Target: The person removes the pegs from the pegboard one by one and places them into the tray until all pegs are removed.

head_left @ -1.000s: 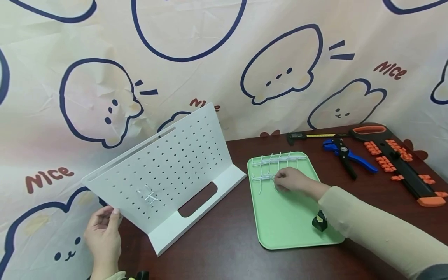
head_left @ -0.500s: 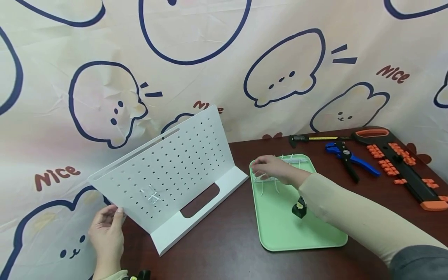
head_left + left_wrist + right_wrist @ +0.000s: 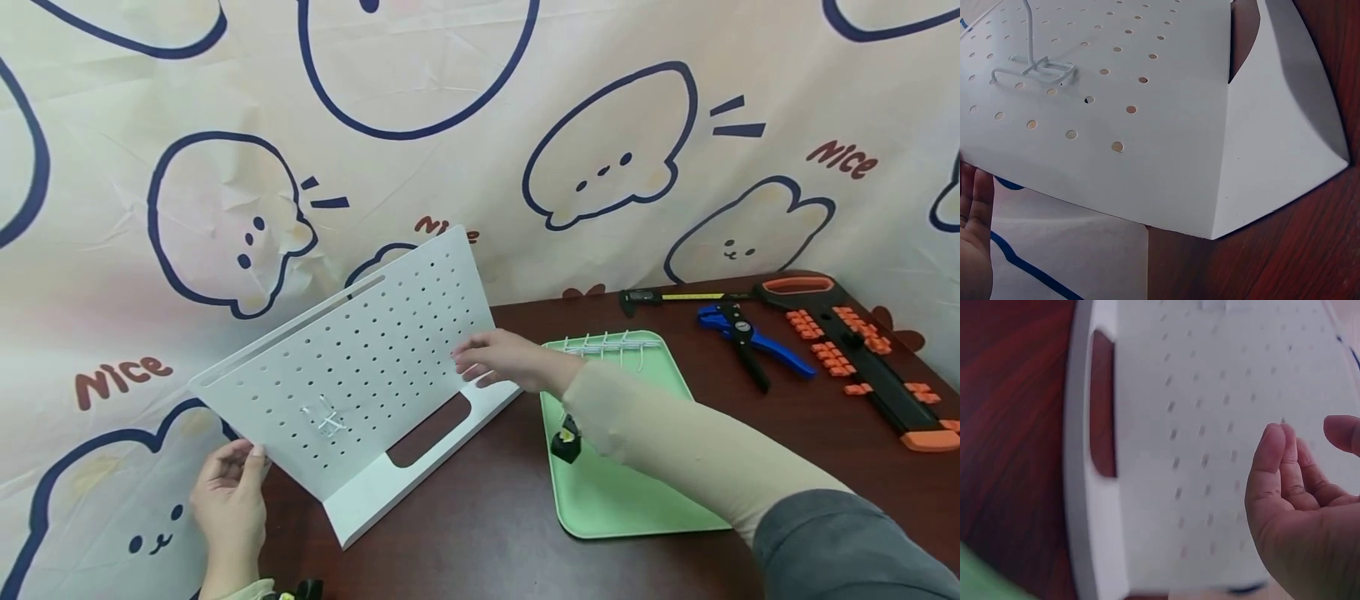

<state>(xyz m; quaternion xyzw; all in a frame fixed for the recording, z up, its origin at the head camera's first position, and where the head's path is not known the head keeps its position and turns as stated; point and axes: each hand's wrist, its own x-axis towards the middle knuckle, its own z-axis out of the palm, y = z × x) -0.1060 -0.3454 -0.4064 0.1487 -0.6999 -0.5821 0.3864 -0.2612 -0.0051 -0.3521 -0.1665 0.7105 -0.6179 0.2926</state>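
A white pegboard [image 3: 360, 342] with a bent foot and a long cutout leans at an angle on the dark table. My left hand [image 3: 228, 504] holds its left edge, thumb toward the front. One white wire hook [image 3: 327, 423] is on the lower left part of the board, also seen in the left wrist view as a hook [image 3: 1029, 31]. My right hand [image 3: 513, 358] hovers before the board's right side. In the right wrist view the right hand [image 3: 1304, 500] has extended fingers, the thumb stands apart, and nothing shows between them.
A green tray [image 3: 630, 500] lies to the right, with several white wire hooks [image 3: 607, 343] along its far edge. Behind it are a caliper [image 3: 641, 297], a blue wire stripper [image 3: 742, 332] and a black tool with orange clips [image 3: 862, 354]. A printed cloth [image 3: 450, 175] hangs behind.
My right hand has left the hooks on the tray and moved left to the pegboard. The left hand keeps its hold on the board's edge, and the hook on the board stays put.
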